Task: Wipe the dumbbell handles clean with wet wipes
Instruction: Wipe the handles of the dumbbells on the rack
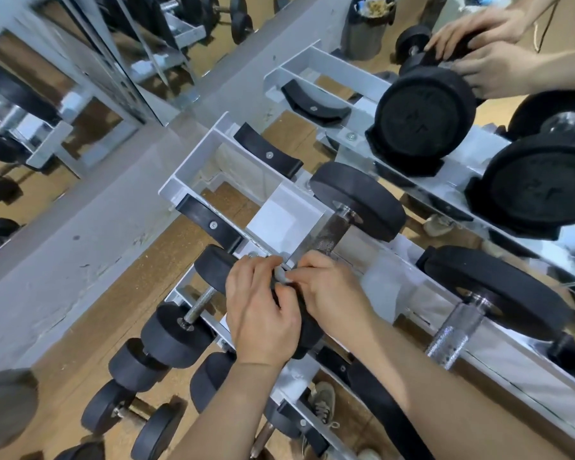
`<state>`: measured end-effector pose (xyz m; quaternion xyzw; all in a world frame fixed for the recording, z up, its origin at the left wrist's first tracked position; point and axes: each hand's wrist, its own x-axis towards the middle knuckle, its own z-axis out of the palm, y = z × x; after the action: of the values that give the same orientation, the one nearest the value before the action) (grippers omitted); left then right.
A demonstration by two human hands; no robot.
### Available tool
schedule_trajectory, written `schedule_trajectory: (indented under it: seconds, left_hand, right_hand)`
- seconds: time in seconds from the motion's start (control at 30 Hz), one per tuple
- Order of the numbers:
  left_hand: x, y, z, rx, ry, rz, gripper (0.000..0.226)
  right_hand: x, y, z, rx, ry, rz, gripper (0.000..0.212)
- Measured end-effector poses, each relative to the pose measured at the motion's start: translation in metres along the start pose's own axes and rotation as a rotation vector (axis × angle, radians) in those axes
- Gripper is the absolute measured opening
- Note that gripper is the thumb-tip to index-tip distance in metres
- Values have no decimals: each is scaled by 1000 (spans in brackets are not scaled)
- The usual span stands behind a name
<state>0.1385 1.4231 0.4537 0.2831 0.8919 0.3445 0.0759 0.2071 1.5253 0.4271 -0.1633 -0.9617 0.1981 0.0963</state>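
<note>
- Left hand point(259, 313), right hand point(332, 293): fingers of both curled round the near head of the dumbbell point(327, 234).
- Dumbbell lies on grey rack point(188, 172); knurled handle runs toward 1 o'clock.

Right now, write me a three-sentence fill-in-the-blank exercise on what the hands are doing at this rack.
1. The left hand and the right hand both grip the same ___.
2. Its knurled handle is bare ___.
3. Its far head is ___ in colour.
Missing words: dumbbell; metal; black.
</note>
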Motion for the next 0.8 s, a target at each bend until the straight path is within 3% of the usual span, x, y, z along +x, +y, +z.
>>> schedule_trajectory:
  seconds: [0.1,0.17,0.33,0.37,0.5,0.67,0.8]
  left_hand:
    - [-1,-1,0,-12,0,5,41]
    - [-1,-1,1,-20,15,11,41]
    - [-1,-2,1,-20,39,52,36]
    - [-1,-2,1,-16,34,52,36]
    - [-2,-2,-1,16,-18,32,38]
    - [2,-1,-6,245,-155,81,45]
    - [4,1,-5,250,-159,55,44]
  right_hand:
    - [13,33,-8,45,197,300,15]
    - [19,38,-16,85,470,423,6]
    - [-3,-9,4,220,411,259,19]
    - [3,-2,1,253,431,293,17]
    - [21,22,-7,239,649,504,10]
    - [6,-13,1,532,542,727,30]
    - [29,-6,0,797,793,1080,25]
